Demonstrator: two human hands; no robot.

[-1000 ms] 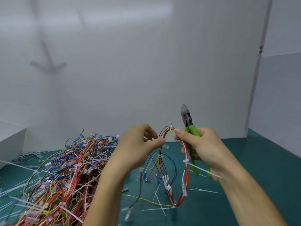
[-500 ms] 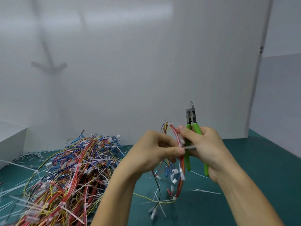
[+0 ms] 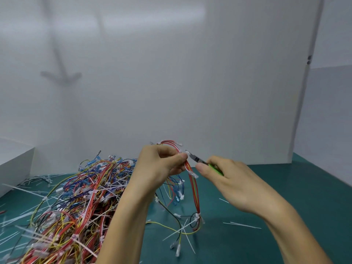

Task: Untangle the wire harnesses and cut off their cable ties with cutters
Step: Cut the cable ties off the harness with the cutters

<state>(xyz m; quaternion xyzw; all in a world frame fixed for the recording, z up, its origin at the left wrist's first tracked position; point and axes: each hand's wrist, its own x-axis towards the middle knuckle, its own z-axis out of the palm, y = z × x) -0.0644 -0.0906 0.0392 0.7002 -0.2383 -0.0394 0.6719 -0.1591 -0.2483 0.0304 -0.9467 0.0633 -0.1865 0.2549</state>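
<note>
1. Left hand pinches the harness up high, fingers curled tight, likely steadying it for the blades.
2. Right hand wraps the cutters, their tip at the wires just beside the left hand.
3. Harness hangs below both hands: red and yellow wires, white ties.

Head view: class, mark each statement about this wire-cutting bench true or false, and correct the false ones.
1. The left hand pinches the red harness. True.
2. The cutters are set down, unheld. False: the right hand grips them, tip close beside the red harness.
3. The wire pile lies left of both hands. True.
4. The cutters' handles are blue. False: they are green.
5. Loose cable ties lie on the teal mat. True.
</note>
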